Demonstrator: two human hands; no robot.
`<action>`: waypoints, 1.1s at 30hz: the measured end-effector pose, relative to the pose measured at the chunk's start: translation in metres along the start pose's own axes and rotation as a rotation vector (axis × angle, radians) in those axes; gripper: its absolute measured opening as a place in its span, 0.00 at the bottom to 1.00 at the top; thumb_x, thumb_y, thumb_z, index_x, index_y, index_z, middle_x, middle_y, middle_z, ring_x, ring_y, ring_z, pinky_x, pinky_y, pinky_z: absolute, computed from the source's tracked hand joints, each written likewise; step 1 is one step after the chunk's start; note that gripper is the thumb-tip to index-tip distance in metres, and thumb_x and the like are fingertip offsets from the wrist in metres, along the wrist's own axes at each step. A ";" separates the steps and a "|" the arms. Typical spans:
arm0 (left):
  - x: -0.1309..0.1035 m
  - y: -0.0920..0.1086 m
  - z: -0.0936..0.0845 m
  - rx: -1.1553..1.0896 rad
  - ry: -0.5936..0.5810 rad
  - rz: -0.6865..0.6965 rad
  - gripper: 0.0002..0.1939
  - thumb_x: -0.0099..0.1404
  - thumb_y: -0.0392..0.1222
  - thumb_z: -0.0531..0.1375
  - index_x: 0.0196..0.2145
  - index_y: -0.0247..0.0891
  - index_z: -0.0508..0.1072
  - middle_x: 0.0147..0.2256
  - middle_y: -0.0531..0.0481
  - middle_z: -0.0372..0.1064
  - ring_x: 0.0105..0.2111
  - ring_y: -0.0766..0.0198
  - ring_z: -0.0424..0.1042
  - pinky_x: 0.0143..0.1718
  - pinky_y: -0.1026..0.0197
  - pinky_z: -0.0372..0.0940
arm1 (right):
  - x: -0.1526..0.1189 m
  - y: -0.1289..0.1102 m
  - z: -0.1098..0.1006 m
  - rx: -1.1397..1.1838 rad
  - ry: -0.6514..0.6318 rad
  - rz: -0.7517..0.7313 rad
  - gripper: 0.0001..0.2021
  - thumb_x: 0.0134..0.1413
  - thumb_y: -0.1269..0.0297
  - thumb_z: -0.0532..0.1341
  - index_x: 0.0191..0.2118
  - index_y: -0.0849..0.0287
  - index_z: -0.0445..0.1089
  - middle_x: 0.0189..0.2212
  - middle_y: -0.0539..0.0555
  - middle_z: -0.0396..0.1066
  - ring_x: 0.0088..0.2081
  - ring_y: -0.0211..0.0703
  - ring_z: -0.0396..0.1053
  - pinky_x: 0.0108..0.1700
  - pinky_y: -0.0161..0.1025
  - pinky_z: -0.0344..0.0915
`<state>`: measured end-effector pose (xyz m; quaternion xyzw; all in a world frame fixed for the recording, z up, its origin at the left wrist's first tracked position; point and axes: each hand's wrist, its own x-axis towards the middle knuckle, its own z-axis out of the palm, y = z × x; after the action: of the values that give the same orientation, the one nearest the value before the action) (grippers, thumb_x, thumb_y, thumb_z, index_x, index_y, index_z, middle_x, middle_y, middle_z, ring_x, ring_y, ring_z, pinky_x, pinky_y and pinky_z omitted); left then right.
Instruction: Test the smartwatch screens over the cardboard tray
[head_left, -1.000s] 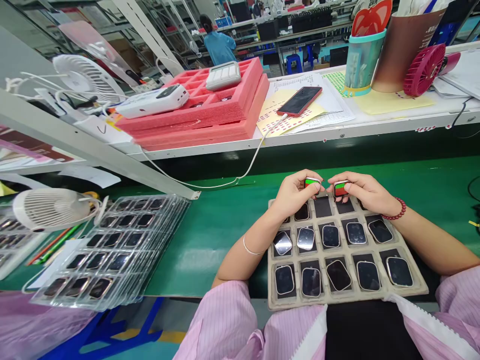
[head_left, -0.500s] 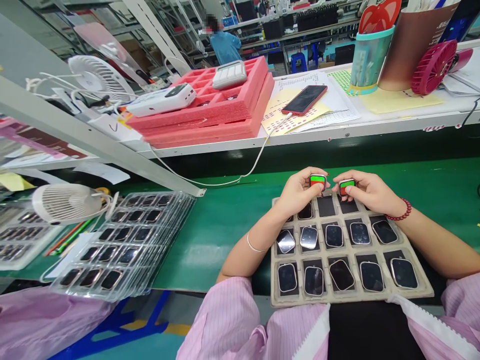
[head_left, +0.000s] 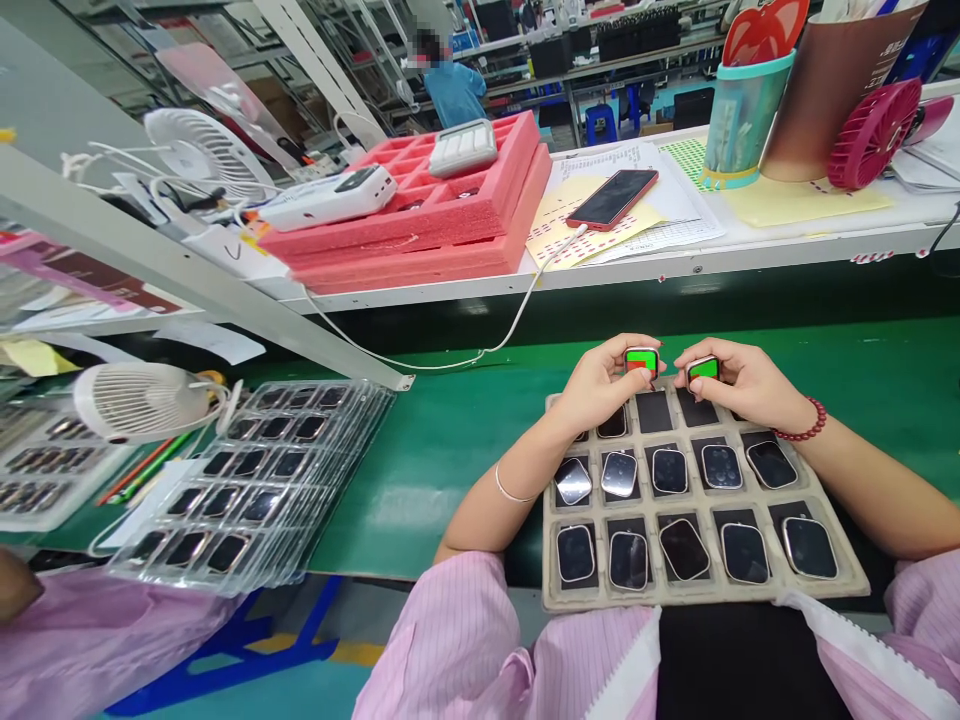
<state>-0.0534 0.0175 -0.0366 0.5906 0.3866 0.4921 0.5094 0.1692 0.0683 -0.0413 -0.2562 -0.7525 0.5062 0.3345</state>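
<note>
Two lit watch bodies held side by side over a compartment tray

Two hands meet at the far edge of a grey moulded tray [head_left: 851, 583] that rests on a green conveyor belt [head_left: 450, 450] close to the person's body. The left hand [head_left: 596, 385] is closed round a small watch body with a green and red screen [head_left: 641, 361], pinched between thumb and fingertips. The right hand [head_left: 739, 385] grips a second watch body with a green screen [head_left: 703, 369] in the same way. Both screens face up toward the camera, and the two pieces sit just beside each other, apart by a narrow gap. Directly below them, toward the person, two empty compartments [head_left: 654, 411] lie in the tray's far row; each hand is nearest the one under its own piece. The nearer rows hold dark-screened watch bodies [head_left: 670, 470], their long axes running away from the person. To the left, clear blister trays [head_left: 247, 490] hold more of them beside a small white fan [head_left: 142, 400]
</note>
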 end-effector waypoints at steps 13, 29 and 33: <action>-0.001 0.002 0.000 0.063 -0.010 -0.006 0.25 0.60 0.36 0.64 0.55 0.36 0.70 0.50 0.41 0.72 0.47 0.57 0.75 0.45 0.60 0.72 | -0.001 0.000 -0.001 0.022 -0.043 -0.024 0.17 0.54 0.66 0.67 0.50 0.55 0.70 0.42 0.55 0.78 0.40 0.45 0.77 0.42 0.40 0.74; 0.000 0.000 0.000 0.030 -0.004 0.001 0.21 0.59 0.38 0.67 0.50 0.36 0.70 0.42 0.43 0.76 0.42 0.60 0.76 0.41 0.62 0.68 | 0.000 0.003 0.001 0.013 -0.049 0.015 0.18 0.55 0.67 0.65 0.52 0.55 0.69 0.45 0.56 0.77 0.41 0.46 0.77 0.44 0.44 0.77; 0.000 0.000 0.000 0.022 0.001 0.012 0.19 0.60 0.40 0.66 0.48 0.35 0.70 0.40 0.44 0.76 0.41 0.61 0.76 0.41 0.62 0.68 | 0.001 0.002 0.001 0.043 -0.060 0.026 0.19 0.55 0.67 0.64 0.53 0.55 0.69 0.49 0.57 0.75 0.42 0.46 0.78 0.45 0.46 0.78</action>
<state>-0.0531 0.0176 -0.0367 0.5983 0.3885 0.4911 0.4999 0.1679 0.0690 -0.0434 -0.2434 -0.7477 0.5340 0.3108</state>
